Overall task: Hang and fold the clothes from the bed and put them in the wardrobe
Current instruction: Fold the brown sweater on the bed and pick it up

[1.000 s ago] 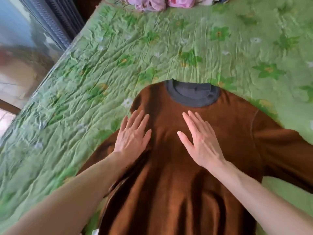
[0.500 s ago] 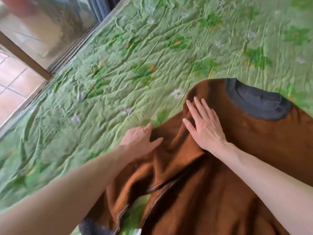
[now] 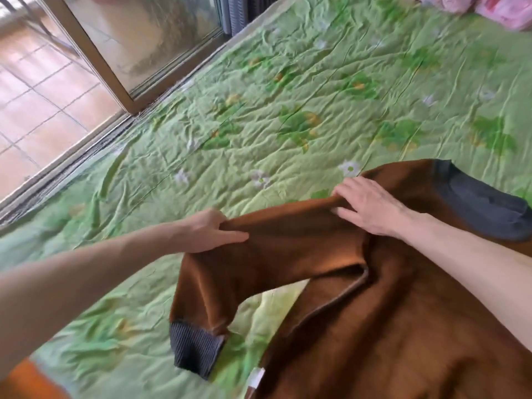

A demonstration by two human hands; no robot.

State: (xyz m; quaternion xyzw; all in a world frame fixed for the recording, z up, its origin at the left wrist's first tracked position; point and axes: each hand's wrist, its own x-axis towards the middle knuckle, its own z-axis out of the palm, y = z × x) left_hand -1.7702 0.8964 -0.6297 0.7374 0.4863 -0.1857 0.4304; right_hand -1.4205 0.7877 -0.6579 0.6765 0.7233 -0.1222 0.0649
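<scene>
A brown sweater (image 3: 388, 326) with a grey collar (image 3: 478, 205) lies flat on the green floral bedspread (image 3: 288, 110). My left hand (image 3: 210, 230) grips its left sleeve partway along and holds it lifted off the bed, so the grey ribbed cuff (image 3: 193, 345) hangs down. My right hand (image 3: 368, 204) pinches the same sleeve near the shoulder, thumb under the fold and fingers on top.
A sliding glass door with a wooden frame (image 3: 95, 67) runs along the bed's left edge, tiled floor beyond it. Pink clothes (image 3: 501, 10) lie at the far right corner of the bed. A white label (image 3: 254, 378) shows at the sweater's hem.
Both hands left the sweater's chest and moved left to the sleeve. They took hold of it and lifted it off the bed. The view swung left.
</scene>
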